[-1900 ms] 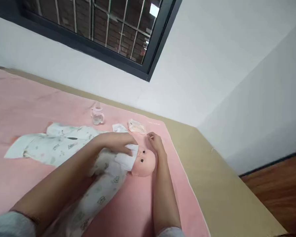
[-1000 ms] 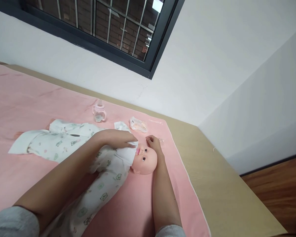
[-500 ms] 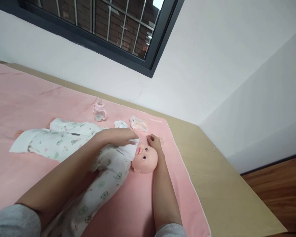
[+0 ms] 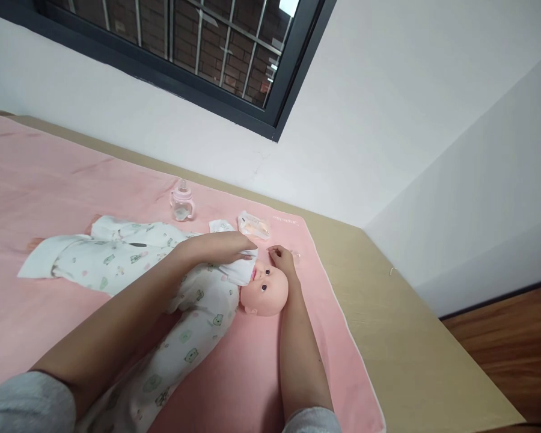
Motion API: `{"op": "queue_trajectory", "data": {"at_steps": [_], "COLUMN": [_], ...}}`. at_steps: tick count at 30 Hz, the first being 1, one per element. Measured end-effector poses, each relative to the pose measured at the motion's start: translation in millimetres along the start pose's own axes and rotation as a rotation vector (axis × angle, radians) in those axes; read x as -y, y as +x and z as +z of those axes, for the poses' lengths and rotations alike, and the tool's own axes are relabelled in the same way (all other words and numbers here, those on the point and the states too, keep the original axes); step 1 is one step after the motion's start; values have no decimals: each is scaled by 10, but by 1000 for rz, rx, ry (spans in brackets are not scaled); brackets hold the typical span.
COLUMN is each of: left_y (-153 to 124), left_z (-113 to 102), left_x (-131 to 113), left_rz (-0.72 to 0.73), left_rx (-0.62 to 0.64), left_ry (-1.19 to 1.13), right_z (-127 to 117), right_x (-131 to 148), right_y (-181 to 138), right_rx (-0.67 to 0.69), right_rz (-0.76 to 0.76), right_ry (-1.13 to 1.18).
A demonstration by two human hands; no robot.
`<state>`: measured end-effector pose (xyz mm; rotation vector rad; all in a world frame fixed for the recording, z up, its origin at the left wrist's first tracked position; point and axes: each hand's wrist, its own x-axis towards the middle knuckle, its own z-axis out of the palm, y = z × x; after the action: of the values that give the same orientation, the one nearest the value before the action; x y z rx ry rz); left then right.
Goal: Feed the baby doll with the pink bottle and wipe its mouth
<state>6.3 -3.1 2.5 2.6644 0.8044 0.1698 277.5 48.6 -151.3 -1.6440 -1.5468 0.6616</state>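
Observation:
A baby doll [image 4: 265,293] in a white patterned outfit lies on its back, head toward the right. My left hand [image 4: 228,245] reaches across its chest and grips a white cloth [image 4: 241,270], which covers its neck and chin and reaches its mouth. The folds hide some of those fingertips. Beyond the top of the doll's head, my right hand [image 4: 282,258] rests on the pink blanket [image 4: 247,367], its fingers loosely bent and a little apart, with nothing visible in them. The right forearm runs alongside the head.
A pink-topped baby bottle [image 4: 181,203] stands behind the doll. Near it lie a clear packet [image 4: 253,226] and a small folded white cloth [image 4: 220,226]. A small transparent item [image 4: 296,257] is beside my right hand. Wooden boarding [image 4: 388,337] borders the blanket; a wall and window are behind.
My left hand has shifted slightly to the right, bringing the white cloth closer over the doll's mouth. My right hand and the doll's head look unmoved.

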Motion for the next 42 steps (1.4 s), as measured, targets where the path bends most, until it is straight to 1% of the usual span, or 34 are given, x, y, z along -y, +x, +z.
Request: {"op": "queue_trajectory", "data": {"at_steps": [4, 8, 13, 15, 18, 24, 27, 30, 34, 39, 42], "left_y": [30, 71, 83, 69, 40, 5, 9, 19, 32, 63, 83], "left_z": [-9, 22, 46, 35, 15, 30, 44, 39, 27, 55, 77], "left_x": [-20, 16, 64, 59, 20, -69, -73, -64, -49, -6, 34], "left_rz": [-1, 20, 63, 74, 89, 132, 128, 119, 93, 99, 77], "left_rx": [-20, -63, -103, -100, -63, 77, 101, 72, -13, -51, -91], "left_ry": [41, 76, 12, -15, -63, -167, -181, -145, -104, -92, -59], "right_z": [3, 9, 11, 12, 11, 6, 9, 9, 1, 2, 7], "right_x": [-8, -19, -27, -28, -27, -29, -30, -29, -28, -39, -47], "right_y": [1, 8, 17, 21, 22, 8, 7, 11, 13, 13, 16], "right_rx": [-6, -12, -17, -17, -15, -7, -9, -10, -15, -17, -18], "right_rz": [2, 5, 0, 0, 0, -9, -7, -8, -9, -6, -3], "right_ry": [-1, -1, 3, 7, 13, 28, 33, 33, 30, 32, 35]}}
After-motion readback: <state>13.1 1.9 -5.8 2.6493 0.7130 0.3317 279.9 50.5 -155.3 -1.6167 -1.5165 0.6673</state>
